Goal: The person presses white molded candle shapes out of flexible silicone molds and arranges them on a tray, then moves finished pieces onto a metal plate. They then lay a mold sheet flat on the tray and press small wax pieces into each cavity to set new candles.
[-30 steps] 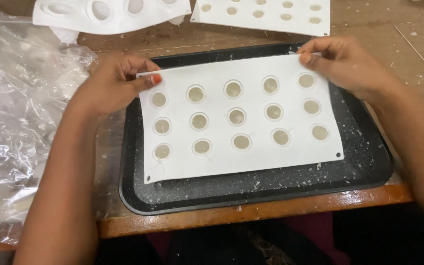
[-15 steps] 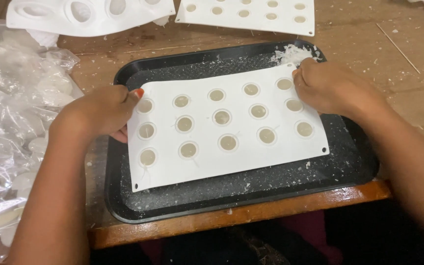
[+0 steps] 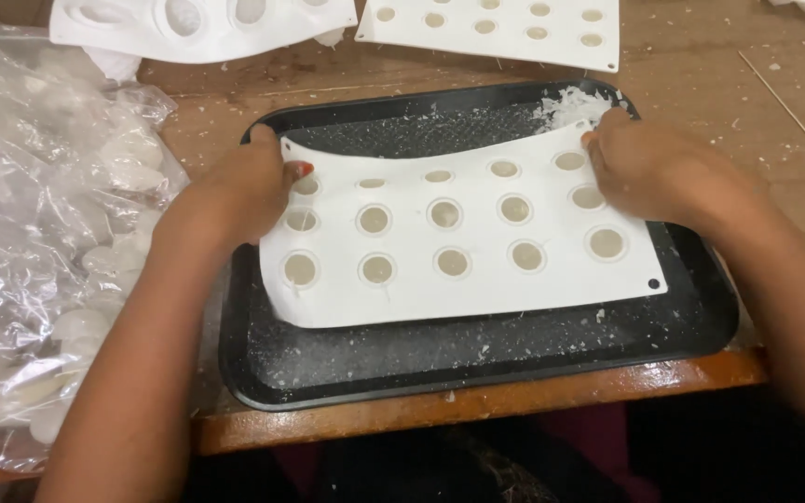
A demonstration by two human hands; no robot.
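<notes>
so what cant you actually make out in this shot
All in the head view:
- Left hand fingertips: curled at the white mould sheet edge, grip unclear.
- Right hand covers the sheet's far right corner.
- Tray floor under the sheet: hidden.
- Oval-cavity mould: cut off by the top edge.
- Plastic bag contents: blurred by crinkled film.

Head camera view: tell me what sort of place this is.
Probably a small craft or home workshop for casting small pieces. Both hands, left hand and right hand, grip a white mould sheet over a crumb-dusted black tray on a worn wooden table, beside a plastic bag.
</notes>
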